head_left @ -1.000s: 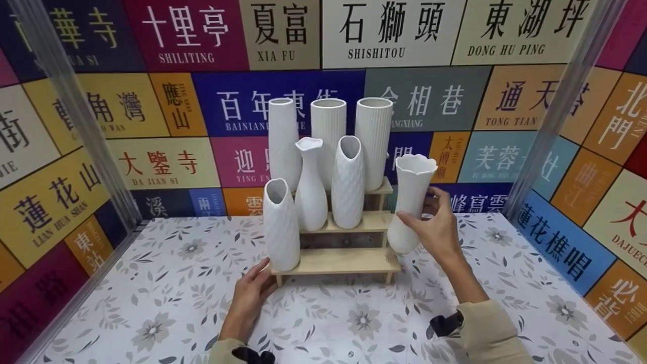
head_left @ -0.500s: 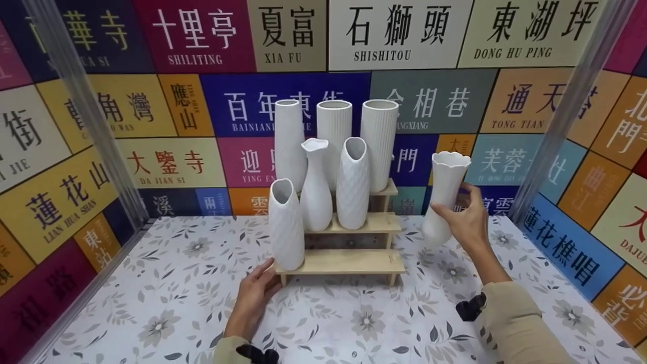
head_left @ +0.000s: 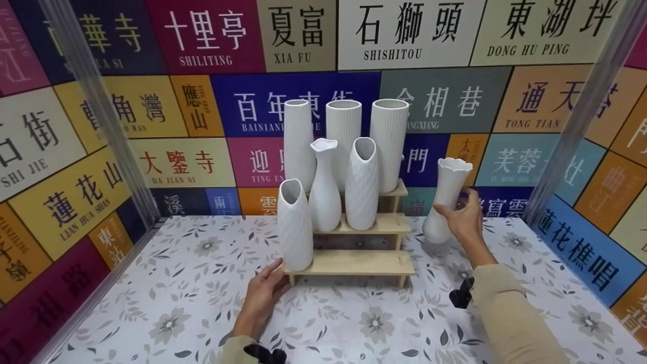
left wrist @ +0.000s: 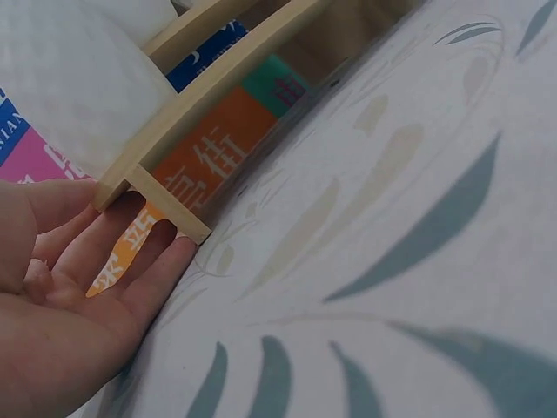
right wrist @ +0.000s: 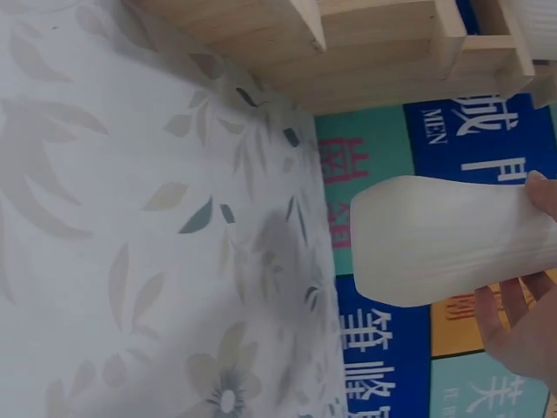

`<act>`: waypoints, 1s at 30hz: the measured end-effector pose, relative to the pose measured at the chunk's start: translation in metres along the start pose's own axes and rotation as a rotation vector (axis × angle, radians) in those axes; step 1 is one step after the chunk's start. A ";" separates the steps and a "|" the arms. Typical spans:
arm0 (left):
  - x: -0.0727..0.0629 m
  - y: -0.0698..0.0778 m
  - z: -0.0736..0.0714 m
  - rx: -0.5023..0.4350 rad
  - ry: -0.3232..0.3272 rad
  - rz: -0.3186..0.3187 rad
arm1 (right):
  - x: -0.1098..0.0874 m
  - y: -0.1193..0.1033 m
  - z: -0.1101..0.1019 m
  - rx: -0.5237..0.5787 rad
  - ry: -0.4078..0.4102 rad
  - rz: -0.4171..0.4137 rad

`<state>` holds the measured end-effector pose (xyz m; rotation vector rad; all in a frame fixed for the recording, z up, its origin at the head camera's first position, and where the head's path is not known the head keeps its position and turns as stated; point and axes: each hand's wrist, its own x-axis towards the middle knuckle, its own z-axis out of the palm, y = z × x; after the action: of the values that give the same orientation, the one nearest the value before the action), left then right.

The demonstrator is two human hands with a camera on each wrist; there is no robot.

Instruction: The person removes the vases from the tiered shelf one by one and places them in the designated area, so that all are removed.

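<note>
Touching shelf (head_left: 360,262): left hand (head_left: 264,289), fingers relaxed against its front left leg.
Standing vases (head_left: 326,202): six, white, on the shelf.
Scalloped vase (head_left: 445,199): right of shelf, nearly upright, top leaning right; base contact unclear.
Right hand (head_left: 465,218): nearer, just right of scalloped vase, gripping its middle.

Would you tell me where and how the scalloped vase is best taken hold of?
Probably by the waist of the scalloped vase, from the right, thumb and fingers on opposite sides, as the right hand holds it. It narrows there between flared rim and rounded base, and the stand lies to its left.
</note>
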<state>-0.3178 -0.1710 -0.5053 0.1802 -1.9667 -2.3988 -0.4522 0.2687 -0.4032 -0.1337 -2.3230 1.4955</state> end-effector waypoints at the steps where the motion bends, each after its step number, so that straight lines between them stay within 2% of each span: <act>1: 0.000 0.000 0.000 0.000 -0.001 0.003 | 0.002 0.002 0.002 -0.006 0.001 0.018; 8: -0.002 -0.003 0.001 0.020 -0.024 0.002 | 0.010 0.014 0.012 -0.039 0.019 0.087; 17: 0.003 -0.003 -0.004 0.004 -0.012 0.017 | 0.010 0.013 0.031 -0.043 -0.006 0.064; 22: 0.003 -0.002 -0.005 0.017 -0.040 0.039 | 0.009 0.017 0.030 -0.043 -0.027 0.059; 30: 0.001 -0.002 -0.004 0.033 -0.044 0.029 | 0.010 0.027 0.019 -0.065 -0.067 0.027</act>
<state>-0.3178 -0.1749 -0.5084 0.1001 -2.0140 -2.3736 -0.4712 0.2662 -0.4316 -0.1354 -2.4331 1.4586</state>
